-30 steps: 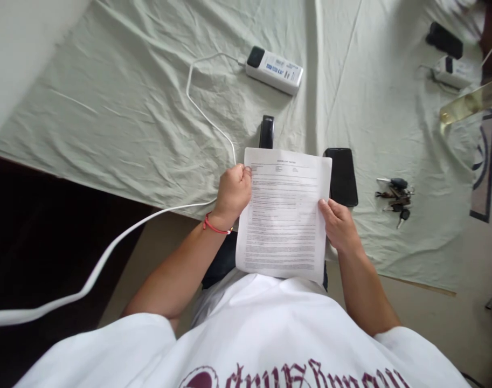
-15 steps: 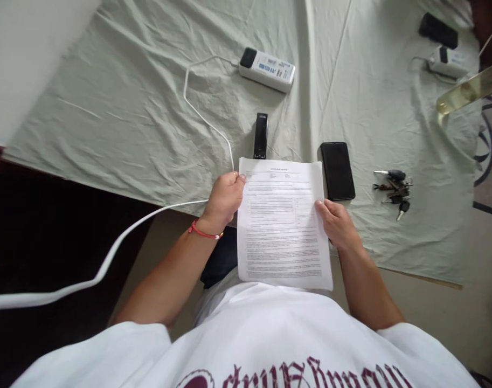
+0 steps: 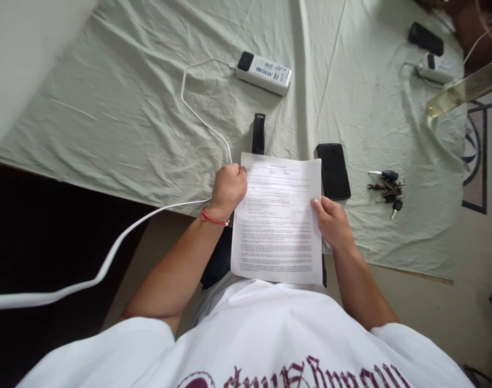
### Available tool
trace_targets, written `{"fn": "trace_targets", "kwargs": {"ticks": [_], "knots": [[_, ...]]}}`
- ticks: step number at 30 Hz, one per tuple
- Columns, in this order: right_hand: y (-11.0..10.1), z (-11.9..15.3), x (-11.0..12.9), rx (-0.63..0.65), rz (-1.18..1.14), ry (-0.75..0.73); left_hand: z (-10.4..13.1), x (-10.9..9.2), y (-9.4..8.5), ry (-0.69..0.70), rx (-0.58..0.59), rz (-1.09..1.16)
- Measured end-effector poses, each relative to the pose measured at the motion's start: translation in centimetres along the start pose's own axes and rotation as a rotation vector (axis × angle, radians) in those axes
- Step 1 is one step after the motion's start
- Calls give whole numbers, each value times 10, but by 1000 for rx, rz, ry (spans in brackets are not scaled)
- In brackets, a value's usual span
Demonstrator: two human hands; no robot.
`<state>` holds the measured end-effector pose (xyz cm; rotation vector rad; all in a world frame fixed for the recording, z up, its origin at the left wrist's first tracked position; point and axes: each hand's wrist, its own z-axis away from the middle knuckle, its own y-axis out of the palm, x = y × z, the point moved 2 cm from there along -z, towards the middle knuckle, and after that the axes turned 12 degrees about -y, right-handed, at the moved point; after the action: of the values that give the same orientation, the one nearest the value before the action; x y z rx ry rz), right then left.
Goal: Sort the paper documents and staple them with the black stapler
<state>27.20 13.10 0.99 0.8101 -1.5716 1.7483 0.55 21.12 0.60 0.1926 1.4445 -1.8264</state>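
Printed sheets of paper [image 3: 277,221] are held up in front of my shirt, over the table's near edge. My left hand [image 3: 229,186], with a red string bracelet at the wrist, is closed on their upper left edge. On the right edge, about midway down, my right hand [image 3: 332,218] grips them with the thumb on top. Just beyond the top edge lies a black stapler [image 3: 259,132], its near end partly covered by the paper. A black smartphone [image 3: 333,171] rests face up to the right of the sheets.
A green cloth covers the table [image 3: 140,129]. A white power bank [image 3: 264,73] lies farther back, joined to a white cable [image 3: 193,110] running left. A bunch of keys [image 3: 387,188] is at the right. Another white device [image 3: 435,67] and a dark object [image 3: 425,39] lie far right.
The paper's top has tilted slightly to the right, its bottom swinging left. My left hand has risen a little along with its edge. The view has shifted slightly.
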Motion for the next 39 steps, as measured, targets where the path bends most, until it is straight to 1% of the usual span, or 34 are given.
{"fn": "trace_targets", "kwargs": {"ticks": [3, 7, 10, 11, 12, 15, 17, 19, 23, 30, 35, 39], "knots": [[-4, 1, 10, -63, 161, -29, 0, 0, 0, 3, 2, -9], [-16, -6, 22, -249, 234, -159, 3, 1, 0, 11, -15, -23], [-34, -22, 16, -401, 381, -253, 5, 1, 0, 14, -26, -29], [-40, -30, 10, -441, 458, -263, 6, 1, 0, 15, -28, -32], [-46, -38, 4, -453, 532, -255, 7, 1, 0, 16, -28, -37], [-50, -62, -17, -370, 661, -200, 8, 0, 0, 20, -24, -53], [-44, -74, -26, -298, 679, -151, 9, -1, -1, 22, -20, -63], [-36, -81, -30, -276, 697, -111, 10, 0, -1, 25, -21, -68], [-26, -85, -33, -338, 718, -68, 10, 2, 0, 36, -32, -57], [-23, -83, -35, -417, 707, -74, 9, 4, 3, 59, -52, -39], [-23, -90, -29, -421, 678, -8, 10, 3, 3, 53, -50, -48], [-22, -91, -28, -429, 681, 15, 10, 3, 3, 56, -53, -57]]}}
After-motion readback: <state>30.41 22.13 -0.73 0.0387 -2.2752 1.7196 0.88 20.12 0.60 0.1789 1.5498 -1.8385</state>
